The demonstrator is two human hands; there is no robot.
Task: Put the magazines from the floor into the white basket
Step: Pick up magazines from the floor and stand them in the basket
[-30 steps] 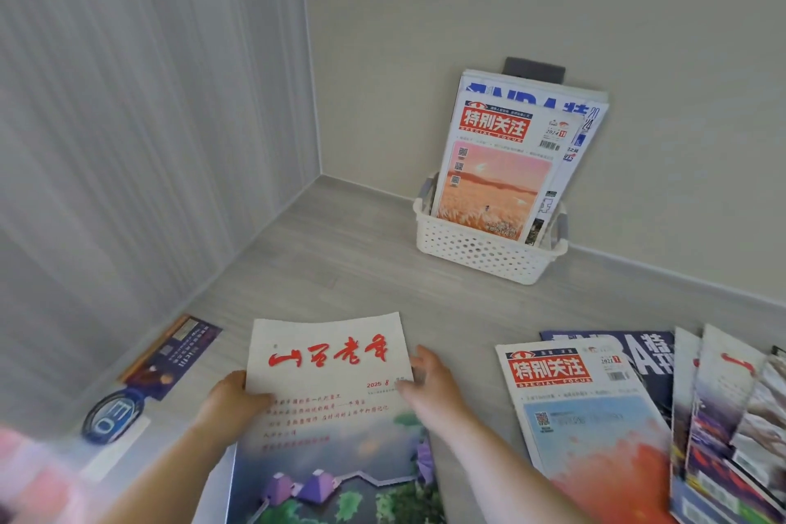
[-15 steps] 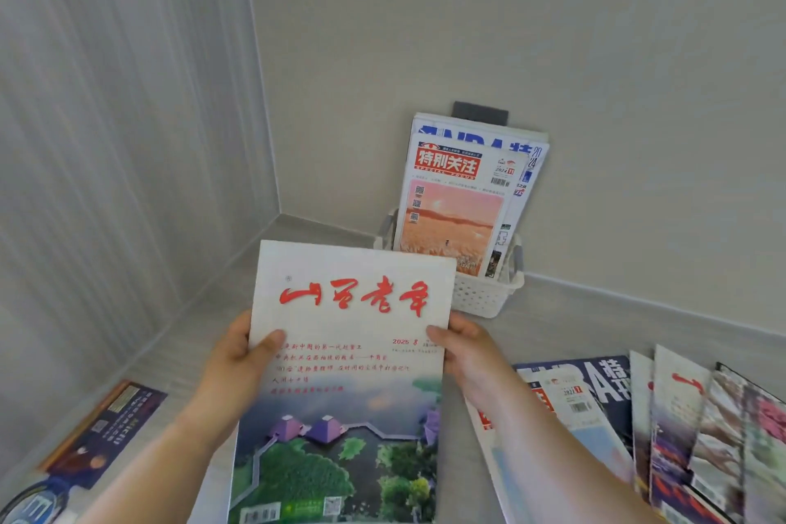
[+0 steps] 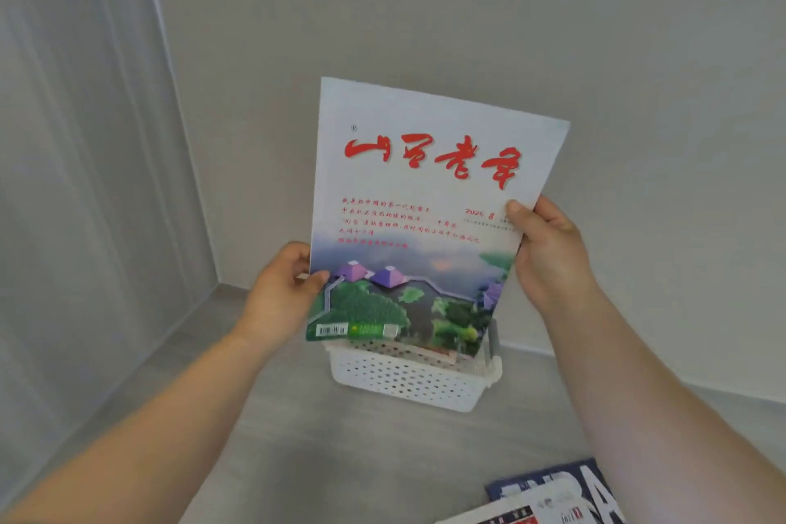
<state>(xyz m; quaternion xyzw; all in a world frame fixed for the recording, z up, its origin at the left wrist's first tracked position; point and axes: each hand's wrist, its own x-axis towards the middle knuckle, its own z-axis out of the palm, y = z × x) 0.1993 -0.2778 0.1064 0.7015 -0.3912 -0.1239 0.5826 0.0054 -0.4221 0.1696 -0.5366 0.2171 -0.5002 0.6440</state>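
I hold a white magazine (image 3: 419,217) with red brush lettering and a green landscape upright in front of me. My left hand (image 3: 278,296) grips its lower left edge and my right hand (image 3: 548,255) grips its right edge. Its bottom edge hangs just above the rim of the white perforated basket (image 3: 408,381), which stands on the floor against the back wall. The magazine hides whatever stands in the basket. More magazines (image 3: 548,496) lie on the floor at the bottom right, partly cut off and partly behind my right forearm.
The basket sits near a room corner, with a pale wall behind it and a striped wall on the left. Grey wood-look floor (image 3: 272,438) stretches between me and the basket.
Both hands lifted the white magazine off the floor and carried it forward and up until it hangs over the basket. The view swung toward the wall, so most floor magazines left the frame.
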